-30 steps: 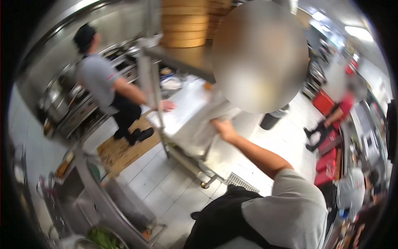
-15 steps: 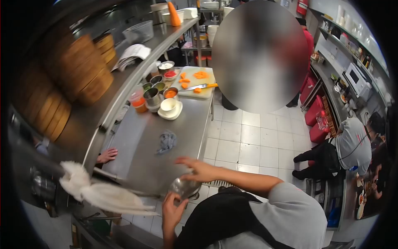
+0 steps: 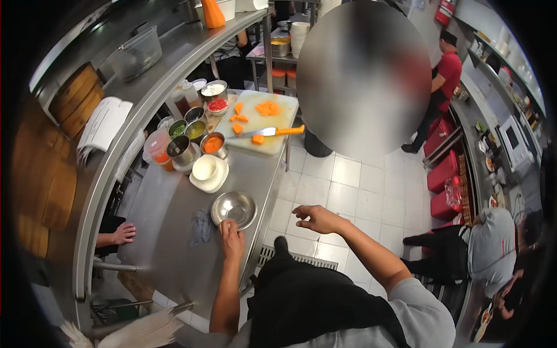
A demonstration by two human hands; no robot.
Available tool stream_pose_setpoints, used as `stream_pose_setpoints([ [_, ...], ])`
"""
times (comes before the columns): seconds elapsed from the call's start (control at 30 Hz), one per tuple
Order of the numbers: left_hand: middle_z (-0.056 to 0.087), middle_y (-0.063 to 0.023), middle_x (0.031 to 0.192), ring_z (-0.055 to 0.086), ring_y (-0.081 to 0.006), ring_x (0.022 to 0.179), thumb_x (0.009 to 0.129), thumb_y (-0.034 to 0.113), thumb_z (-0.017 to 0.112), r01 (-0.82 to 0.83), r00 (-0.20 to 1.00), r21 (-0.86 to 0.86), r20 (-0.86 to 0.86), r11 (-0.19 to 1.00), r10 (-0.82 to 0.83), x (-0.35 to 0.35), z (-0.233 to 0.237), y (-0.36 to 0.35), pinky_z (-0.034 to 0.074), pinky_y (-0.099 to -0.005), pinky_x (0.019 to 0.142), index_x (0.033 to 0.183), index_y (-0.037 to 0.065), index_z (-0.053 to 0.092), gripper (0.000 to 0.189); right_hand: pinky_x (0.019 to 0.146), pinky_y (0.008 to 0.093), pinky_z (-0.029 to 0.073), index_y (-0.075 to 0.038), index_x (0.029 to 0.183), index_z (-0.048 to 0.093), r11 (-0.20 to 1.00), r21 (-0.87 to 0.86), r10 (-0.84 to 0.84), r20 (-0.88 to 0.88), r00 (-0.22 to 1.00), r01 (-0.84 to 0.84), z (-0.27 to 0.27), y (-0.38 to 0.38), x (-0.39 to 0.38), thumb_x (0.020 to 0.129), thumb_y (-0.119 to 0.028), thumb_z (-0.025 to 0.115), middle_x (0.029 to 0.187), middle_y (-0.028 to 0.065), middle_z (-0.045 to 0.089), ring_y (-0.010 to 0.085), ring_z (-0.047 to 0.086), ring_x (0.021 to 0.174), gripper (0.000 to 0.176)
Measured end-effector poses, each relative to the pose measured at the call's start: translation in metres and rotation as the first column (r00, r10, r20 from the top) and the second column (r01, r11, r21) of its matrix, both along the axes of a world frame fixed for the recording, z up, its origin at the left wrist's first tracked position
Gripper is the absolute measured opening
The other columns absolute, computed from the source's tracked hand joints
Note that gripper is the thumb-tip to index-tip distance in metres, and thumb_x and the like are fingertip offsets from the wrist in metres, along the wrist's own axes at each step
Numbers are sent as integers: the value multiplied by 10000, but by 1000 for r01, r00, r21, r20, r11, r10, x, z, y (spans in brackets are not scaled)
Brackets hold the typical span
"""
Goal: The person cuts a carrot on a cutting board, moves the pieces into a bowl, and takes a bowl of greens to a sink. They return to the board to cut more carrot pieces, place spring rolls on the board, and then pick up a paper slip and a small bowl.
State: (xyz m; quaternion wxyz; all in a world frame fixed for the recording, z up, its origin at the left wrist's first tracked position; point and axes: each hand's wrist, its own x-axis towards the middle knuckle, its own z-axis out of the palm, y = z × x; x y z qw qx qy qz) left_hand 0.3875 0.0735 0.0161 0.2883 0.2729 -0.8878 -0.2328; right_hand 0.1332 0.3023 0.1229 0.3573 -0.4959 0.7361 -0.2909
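A shallow metal bowl sits near the right edge of the steel table. The fingers of my left hand are closed on its near rim. My right hand hangs in the air past the table edge, over the floor, loosely bent and holding nothing. Left of the bowl lies a crumpled blue-grey cloth. Beyond it stand a small white bowl on a white dish and a metal cup of orange pieces.
A cutting board holds a yellow-handled knife and orange chunks. Several small containers stand beside it. Another person's hand rests at the table's left side. A steel shelf overhangs the left. Co-workers stand to the right.
The metal bowl, earlier between both hands at the table's near edge, is now farther forward on the table. My right hand has moved away to the right. The camera view has shifted.
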Motion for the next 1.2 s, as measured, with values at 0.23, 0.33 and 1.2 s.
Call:
stream_pose_setpoints([
  [0.23, 550, -222, 1325, 508, -436, 1266, 814, 125, 808, -136, 987, -19, 87, 991, 137, -16, 41, -10, 465, -505, 1036, 1194, -39, 650, 443, 901, 451, 579, -13, 1331, 576, 979, -200, -93, -244, 965, 44, -6, -96, -146, 933, -157, 724, 1109, 235, 724, 377, 715, 1029, 448],
  [0.33, 559, -235, 1337, 526, -442, 1259, 845, 182, 802, -230, 964, 28, 139, 973, 225, -42, 75, -18, 469, -497, 1043, 1255, -38, 641, 493, 904, 469, 562, -25, 1331, 560, 977, -205, -118, -296, 948, 58, -18, -135, -201, 900, -117, 732, 1093, 230, 697, 399, 688, 1033, 474],
  [1.2, 596, -206, 1250, 531, -422, 1175, 820, 119, 747, -743, 643, 279, 44, 608, 765, -392, -4, -65, 447, -508, 1024, 1261, 26, 588, 477, 776, 534, 510, -60, 1320, 504, 723, 214, 672, 2, 741, -657, -44, -306, -497, 1032, -228, 559, 819, 247, 674, 482, 662, 851, 338],
])
